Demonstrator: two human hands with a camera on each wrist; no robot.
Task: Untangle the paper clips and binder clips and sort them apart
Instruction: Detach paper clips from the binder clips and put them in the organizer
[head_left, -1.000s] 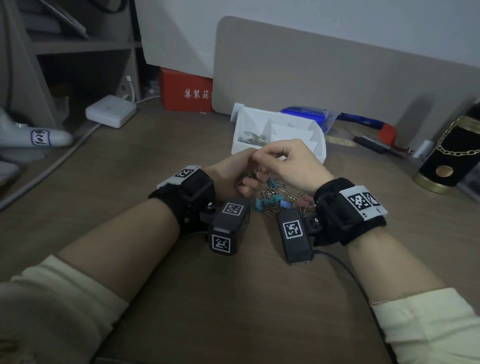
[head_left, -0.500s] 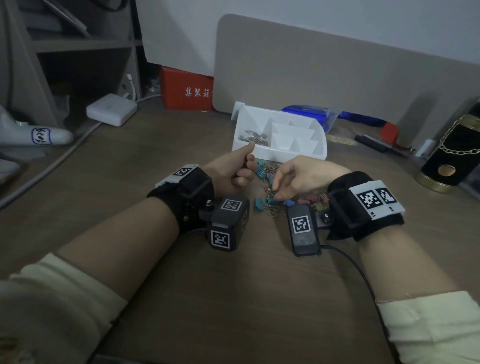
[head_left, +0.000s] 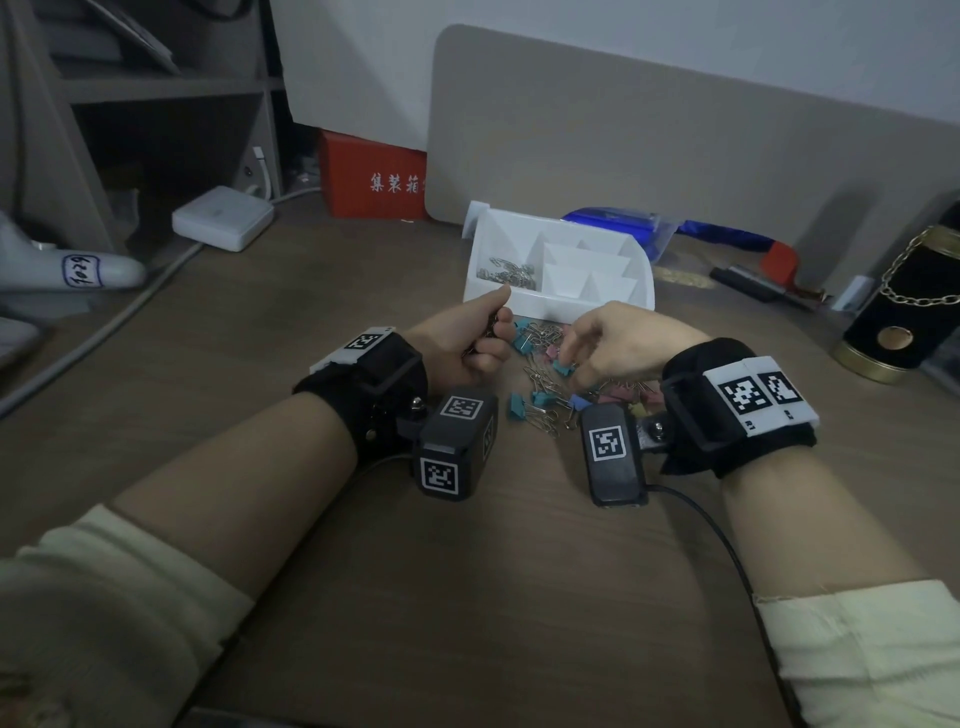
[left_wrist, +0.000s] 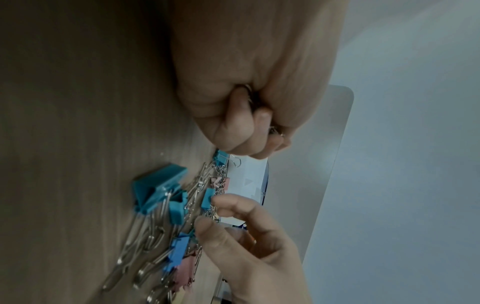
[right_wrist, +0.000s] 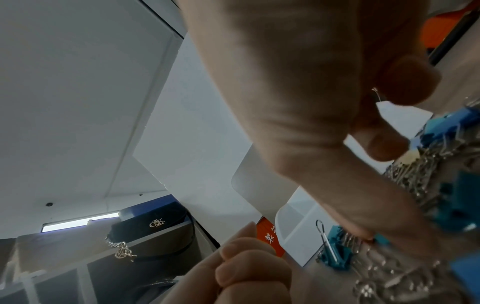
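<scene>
A tangled pile of silver paper clips and teal, blue and pink binder clips (head_left: 540, 387) lies on the wooden desk between my hands. My left hand (head_left: 491, 340) is a fist beside the pile; several paper clips (left_wrist: 275, 130) poke out of it. My right hand (head_left: 570, 365) reaches down into the pile, and its thumb and forefinger (left_wrist: 226, 202) pinch at paper clips right next to a teal binder clip (left_wrist: 207, 198). Behind the pile stands a white divided organizer (head_left: 597, 309), with paper clips (head_left: 506, 273) in its left compartment. A larger teal binder clip (left_wrist: 158, 191) lies at the pile's near edge.
A beige panel (head_left: 675, 156) stands behind the organizer. A red box (head_left: 374, 182) and a white adapter (head_left: 223, 218) with its cable sit far left. A blue packet (head_left: 618, 221) and a black can with a gold chain (head_left: 904, 317) are at the right.
A second ago both hands met above the pile. My right hand has since come down into the clips, while my left hand stays clenched on its paper clips.
</scene>
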